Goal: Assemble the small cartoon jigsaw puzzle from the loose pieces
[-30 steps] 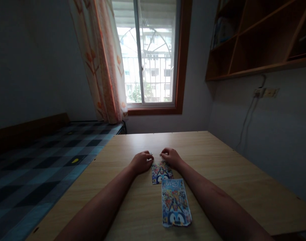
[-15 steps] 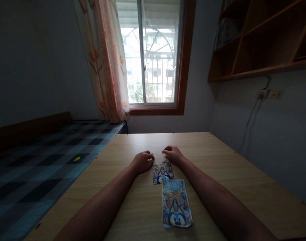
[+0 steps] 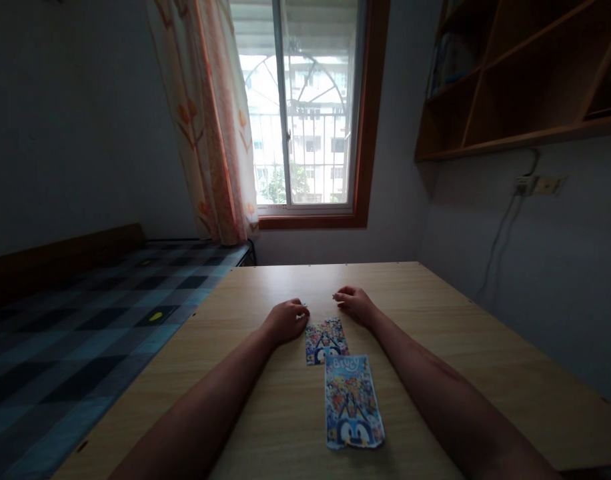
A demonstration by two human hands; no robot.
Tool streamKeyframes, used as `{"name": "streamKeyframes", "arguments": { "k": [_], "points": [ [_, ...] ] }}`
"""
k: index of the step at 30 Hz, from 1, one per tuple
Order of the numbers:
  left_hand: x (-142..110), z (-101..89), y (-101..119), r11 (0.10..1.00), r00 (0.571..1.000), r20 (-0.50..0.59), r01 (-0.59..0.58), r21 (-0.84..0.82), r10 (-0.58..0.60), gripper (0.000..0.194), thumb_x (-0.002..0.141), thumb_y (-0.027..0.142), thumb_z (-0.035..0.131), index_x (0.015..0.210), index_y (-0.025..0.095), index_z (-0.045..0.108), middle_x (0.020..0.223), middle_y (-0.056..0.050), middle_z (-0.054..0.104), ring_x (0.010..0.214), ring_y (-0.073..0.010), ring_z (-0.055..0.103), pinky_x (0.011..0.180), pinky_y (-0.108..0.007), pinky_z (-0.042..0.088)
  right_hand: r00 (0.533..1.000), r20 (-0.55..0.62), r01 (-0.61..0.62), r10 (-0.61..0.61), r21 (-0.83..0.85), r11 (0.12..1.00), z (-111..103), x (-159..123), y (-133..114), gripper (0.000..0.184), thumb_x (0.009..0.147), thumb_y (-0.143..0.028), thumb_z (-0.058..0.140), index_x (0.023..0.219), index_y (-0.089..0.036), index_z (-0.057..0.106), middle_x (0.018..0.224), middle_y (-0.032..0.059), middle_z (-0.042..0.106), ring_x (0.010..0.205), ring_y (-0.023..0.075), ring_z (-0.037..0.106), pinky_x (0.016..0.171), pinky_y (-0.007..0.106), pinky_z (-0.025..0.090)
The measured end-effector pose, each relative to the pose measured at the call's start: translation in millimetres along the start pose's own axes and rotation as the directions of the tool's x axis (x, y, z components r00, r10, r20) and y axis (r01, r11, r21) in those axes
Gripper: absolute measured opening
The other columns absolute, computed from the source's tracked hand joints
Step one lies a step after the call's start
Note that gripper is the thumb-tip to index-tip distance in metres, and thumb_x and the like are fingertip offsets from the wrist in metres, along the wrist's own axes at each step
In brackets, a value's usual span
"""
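Observation:
A partly assembled jigsaw puzzle (image 3: 325,341) lies flat on the table, its top edge uneven. Below it, touching or slightly overlapping its lower edge, is a "Bluey" picture sheet (image 3: 353,403) with a similar printed picture and a blue dog face. My left hand (image 3: 287,320) rests on the wood just left of the puzzle, fingers curled around small puzzle pieces that show only as pale bits. My right hand (image 3: 355,305) is beyond the puzzle's upper right corner, thumb and fingers pinching one small puzzle piece (image 3: 335,297).
The wooden table (image 3: 265,420) reaches toward the wall under the window (image 3: 313,120). To the left stands a bed with a checked cover (image 3: 110,300), beside a flowered curtain (image 3: 205,133). Wooden shelves (image 3: 478,87) hang at upper right, above a wall socket (image 3: 540,185) with a cord.
My right hand has moved a little right and away from the puzzle, still pinching the piece. My left hand has stayed almost where it was.

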State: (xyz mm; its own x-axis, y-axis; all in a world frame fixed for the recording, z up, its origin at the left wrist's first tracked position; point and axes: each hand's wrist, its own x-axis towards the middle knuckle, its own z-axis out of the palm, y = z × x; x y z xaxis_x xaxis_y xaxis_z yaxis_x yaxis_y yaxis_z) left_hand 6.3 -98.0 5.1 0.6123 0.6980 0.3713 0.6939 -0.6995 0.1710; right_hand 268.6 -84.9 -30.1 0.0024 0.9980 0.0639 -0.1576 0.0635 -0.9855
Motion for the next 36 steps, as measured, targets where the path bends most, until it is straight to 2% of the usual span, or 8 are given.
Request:
{"name": "streamKeyframes", "arguments": {
  "k": [7, 12, 17, 20, 24, 30, 36],
  "points": [
    [0, 1.1, -1, 0.999, 1.000, -0.009, -0.013, 0.031, 0.014, 0.021, 0.085, 0.028, 0.059, 0.090, 0.027, 0.079, 0.094, -0.002, 0.071, 0.077, -0.0153, 0.065, 0.070, -0.026, 0.046, 0.988, 0.026, 0.153, -0.151, -0.159, 0.975, 2, 2, 5, 0.030, 0.063, -0.041, 0.082, 0.075, -0.017, 0.068, 0.078, 0.0050, 0.073, 0.068, 0.0150, 0.062, 0.064, 0.027, 0.050],
    [-2, 0.7, 0, 1.000, 1.000, -0.009, -0.005, 0.024, 0.005, 0.021, 0.085, 0.026, 0.059, 0.091, 0.027, 0.079, 0.094, -0.002, 0.071, 0.077, -0.0148, 0.065, 0.070, -0.025, 0.046, 0.968, 0.068, 0.249, -0.240, -0.334, 0.909, 1, 6, 7, 0.027, 0.068, -0.042, 0.074, 0.076, -0.017, 0.071, 0.077, 0.0067, 0.074, 0.070, 0.0181, 0.064, 0.067, 0.030, 0.049],
    [-1, -0.4, 0, 1.000, 1.000, -0.014, -0.014, 0.013, 0.015, 0.019, 0.085, 0.025, 0.059, 0.089, 0.026, 0.077, 0.094, -0.002, 0.071, 0.077, -0.0149, 0.065, 0.071, -0.025, 0.047, 0.955, 0.102, 0.294, -0.278, -0.436, 0.850, 2, 7, 10, 0.023, 0.073, -0.039, 0.069, 0.077, -0.016, 0.072, 0.079, 0.0071, 0.076, 0.072, 0.0194, 0.066, 0.069, 0.030, 0.049],
    [-1, -1.0, 0, 1.000, 1.000, -0.006, -0.012, 0.011, 0.012, 0.018, 0.085, 0.025, 0.059, 0.090, 0.026, 0.077, 0.095, -0.002, 0.071, 0.076, -0.0148, 0.065, 0.072, -0.025, 0.047, 0.946, 0.122, 0.319, -0.301, -0.533, 0.784, 4, 4, 9, 0.020, 0.077, -0.036, 0.067, 0.079, -0.017, 0.073, 0.079, 0.0065, 0.076, 0.073, 0.0192, 0.066, 0.069, 0.029, 0.049],
    [-1, -0.6, -1, 1.000, 1.000, -0.010, -0.008, 0.020, 0.009, 0.018, 0.084, 0.025, 0.060, 0.089, 0.026, 0.077, 0.094, -0.002, 0.070, 0.077, -0.0149, 0.065, 0.071, -0.025, 0.047, 0.925, 0.160, 0.358, -0.344, -0.670, 0.650, 11, -9, 1, 0.013, 0.080, -0.029, 0.066, 0.081, -0.018, 0.074, 0.081, 0.0059, 0.076, 0.074, 0.0187, 0.067, 0.069, 0.028, 0.048],
    [-1, 0.5, -1, 0.999, 0.999, -0.032, -0.007, 0.038, 0.008, 0.018, 0.085, 0.025, 0.059, 0.089, 0.026, 0.077, 0.094, -0.002, 0.070, 0.076, -0.0146, 0.065, 0.070, -0.025, 0.047, 0.888, 0.255, 0.429, -0.382, -0.760, 0.488, 22, -25, -8, 0.009, 0.080, -0.019, 0.066, 0.082, -0.019, 0.075, 0.080, 0.0053, 0.076, 0.071, 0.0178, 0.067, 0.069, 0.027, 0.048],
    [-1, -0.3, 0, 0.999, 0.999, -0.052, -0.007, 0.033, 0.008, 0.019, 0.085, 0.025, 0.059, 0.087, 0.025, 0.077, 0.094, -0.003, 0.070, 0.077, -0.0155, 0.065, 0.071, -0.026, 0.048, 0.869, 0.262, 0.451, -0.421, -0.769, 0.453, 22, -26, -6, 0.009, 0.081, -0.018, 0.065, 0.082, -0.021, 0.074, 0.082, 0.0045, 0.075, 0.072, 0.0179, 0.066, 0.068, 0.027, 0.048]
  ]
}}
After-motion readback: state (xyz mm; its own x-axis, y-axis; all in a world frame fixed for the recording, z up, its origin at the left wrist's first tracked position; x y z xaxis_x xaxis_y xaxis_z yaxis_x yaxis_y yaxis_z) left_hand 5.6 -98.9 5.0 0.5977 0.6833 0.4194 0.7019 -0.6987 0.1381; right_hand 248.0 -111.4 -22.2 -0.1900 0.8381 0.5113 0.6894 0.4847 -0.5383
